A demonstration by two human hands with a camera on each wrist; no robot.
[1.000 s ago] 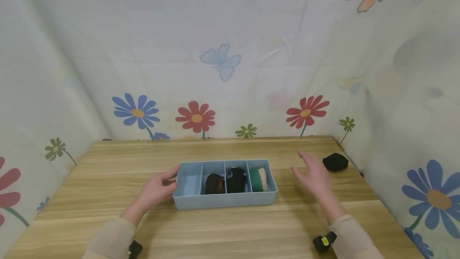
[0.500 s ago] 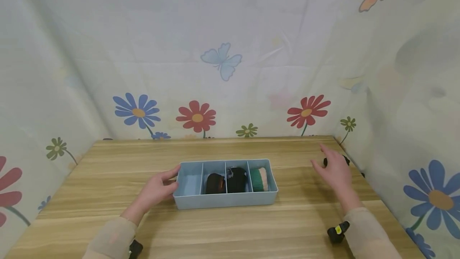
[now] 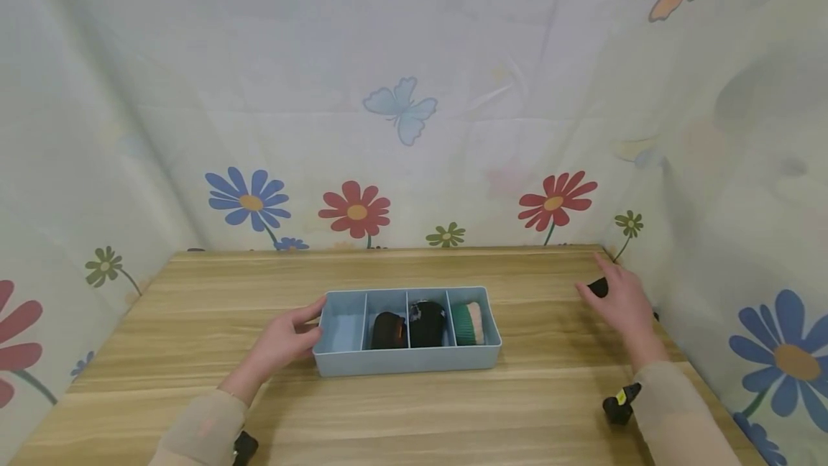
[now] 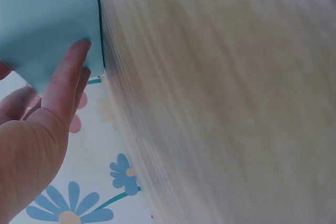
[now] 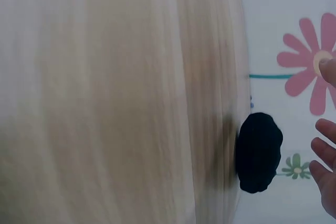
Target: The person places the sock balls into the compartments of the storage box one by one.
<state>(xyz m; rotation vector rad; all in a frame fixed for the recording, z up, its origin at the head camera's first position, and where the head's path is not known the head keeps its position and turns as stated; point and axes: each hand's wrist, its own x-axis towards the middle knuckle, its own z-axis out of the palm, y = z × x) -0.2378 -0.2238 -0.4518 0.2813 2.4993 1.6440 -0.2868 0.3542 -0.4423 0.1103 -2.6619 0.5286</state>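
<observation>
A light blue divided box (image 3: 407, 363) stands on the table. Rolled-up socks fill three of its compartments: a dark brown one (image 3: 388, 331), a black patterned one (image 3: 427, 323) and a green ribbed one with pale pink (image 3: 467, 323). The leftmost compartment holds nothing. My left hand (image 3: 284, 336) rests against the box's left end, its fingers extended along the outer wall (image 4: 65, 82). On the right, my right hand (image 3: 622, 300) hovers with spread fingers over a black bundle (image 5: 260, 153) that looks like a rolled sock. In the head view the hand partly covers that bundle.
The wood-grain table (image 3: 407, 423) reaches back to a white curtain (image 3: 291, 56) printed with flowers and butterflies. The curtain also lines the left and right sides. The black bundle lies near the table's right edge.
My right hand has moved right, from beside the box to over the black bundle, and now partly covers it. My left hand and the box have stayed in place.
</observation>
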